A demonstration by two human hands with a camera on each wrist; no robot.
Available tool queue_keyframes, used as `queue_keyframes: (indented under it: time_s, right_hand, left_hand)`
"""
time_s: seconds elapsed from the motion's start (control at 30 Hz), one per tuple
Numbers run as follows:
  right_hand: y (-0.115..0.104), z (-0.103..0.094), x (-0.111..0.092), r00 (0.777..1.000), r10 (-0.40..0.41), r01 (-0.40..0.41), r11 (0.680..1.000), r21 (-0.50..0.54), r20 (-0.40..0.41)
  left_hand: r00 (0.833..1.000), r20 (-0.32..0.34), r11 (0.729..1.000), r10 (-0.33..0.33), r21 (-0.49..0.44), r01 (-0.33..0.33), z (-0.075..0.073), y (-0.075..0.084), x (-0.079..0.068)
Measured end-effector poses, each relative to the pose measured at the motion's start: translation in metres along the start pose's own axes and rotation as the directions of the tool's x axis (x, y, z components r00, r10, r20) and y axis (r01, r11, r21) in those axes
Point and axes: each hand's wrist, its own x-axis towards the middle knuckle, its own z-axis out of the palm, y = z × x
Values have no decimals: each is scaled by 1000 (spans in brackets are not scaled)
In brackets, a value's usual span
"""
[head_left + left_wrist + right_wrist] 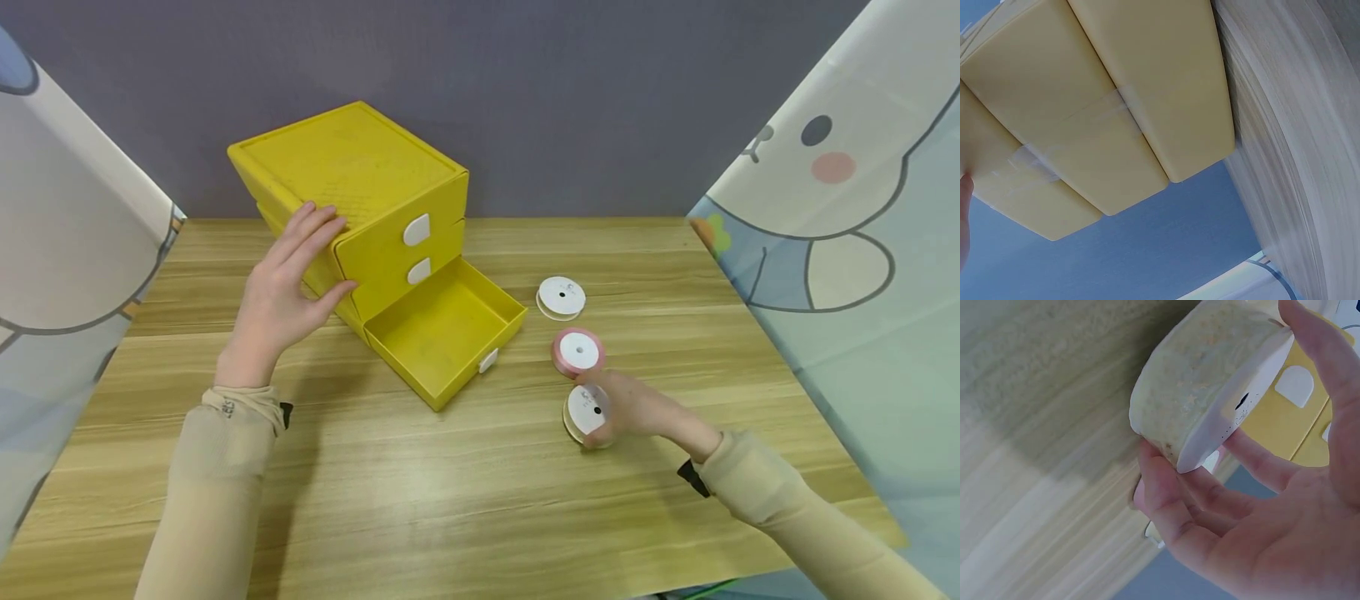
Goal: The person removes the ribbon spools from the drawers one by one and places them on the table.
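Observation:
My right hand [636, 407] grips a ribbon spool [583, 405] with white round ends, thumb on one side and fingers on the other. In the right wrist view, the spool [1179, 381] is tilted and shows pale cream, patterned ribbon around its rim. At the left stands a yellow drawer unit [341, 167], its bottom drawer [487, 310] pulled out. My left hand [281, 292] rests on the unit's near corner, fingertips over the top edge and thumb by the front. The left wrist view shows the unit's side [1104, 119], with clear tape over its seams.
A pink ribbon spool [579, 351] lies just beyond my right hand, and a white spool [562, 297] lies farther back. The wooden table [420, 508] ends at a grey wall [570, 108]. Cartoon-printed sheets [847, 192] hang at both sides.

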Motion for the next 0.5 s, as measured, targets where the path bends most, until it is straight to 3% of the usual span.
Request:
queue_keyframes:
  time_s: [0.5]
  right_hand:
    - [3, 13, -4, 998, 26, -25, 999, 21, -49]
  left_hand:
    - [1000, -16, 1000, -3, -11, 2, 1, 0, 0]
